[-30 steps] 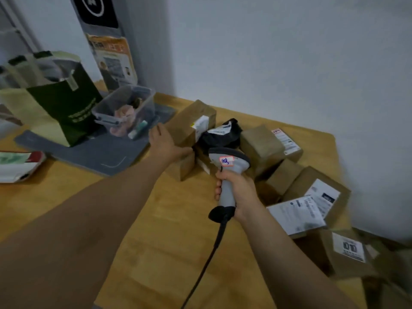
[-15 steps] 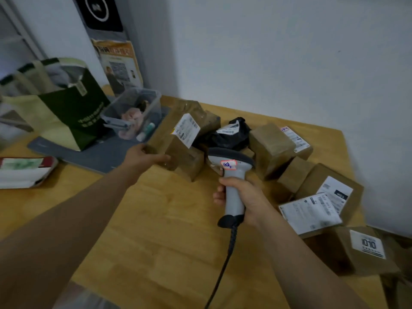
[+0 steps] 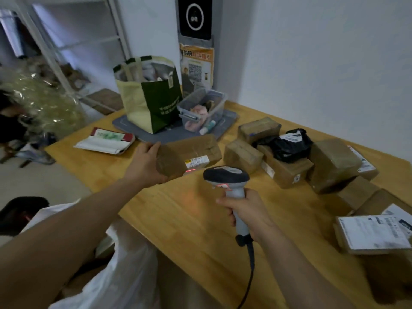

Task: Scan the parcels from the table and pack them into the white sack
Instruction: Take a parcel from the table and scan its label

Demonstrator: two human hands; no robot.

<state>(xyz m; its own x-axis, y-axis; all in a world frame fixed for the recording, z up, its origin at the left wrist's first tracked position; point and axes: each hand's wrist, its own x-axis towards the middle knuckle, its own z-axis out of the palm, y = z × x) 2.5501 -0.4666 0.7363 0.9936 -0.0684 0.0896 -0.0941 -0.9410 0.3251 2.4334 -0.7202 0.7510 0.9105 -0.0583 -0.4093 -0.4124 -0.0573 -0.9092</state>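
Left hand (image 3: 144,164): your fingers curl round the left end of one brown parcel (image 3: 189,150) and hold it.
Right hand (image 3: 244,211): you hold it closed round the grip of the scanner (image 3: 226,175), whose head points at that parcel.
Parcel: it lies out toward the left of the worktop (image 3: 200,230), apart from the pile (image 3: 243,156). Its label (image 3: 197,162) is turned up toward the scanner. It cannot be told whether its underside touches the wood.
Change: a second ago your left hand only rested on this parcel while it lay against the pile. Half a second ago you had it raised with the label facing you. Now you have drawn it leftward and brought it low in front of the scanner.
Beam (image 3: 189,170): a red glow shows at the label's lower edge, with a fainter red patch on the worktop nearer you. Neither showed before.
Meaning: you are in the scan step for this parcel. The pick is done, but the packing into the sack (image 3: 124,270) is not.
Sack: it is white, sits below the worktop's near left edge beside your left arm, and has only now come into view.
Pile: several brown parcels and a black bag (image 3: 289,146) wait at the right, probably unscanned.
Risk: the glow looks low on the label, so the read may miss. Raise your aim slightly if nothing registers.
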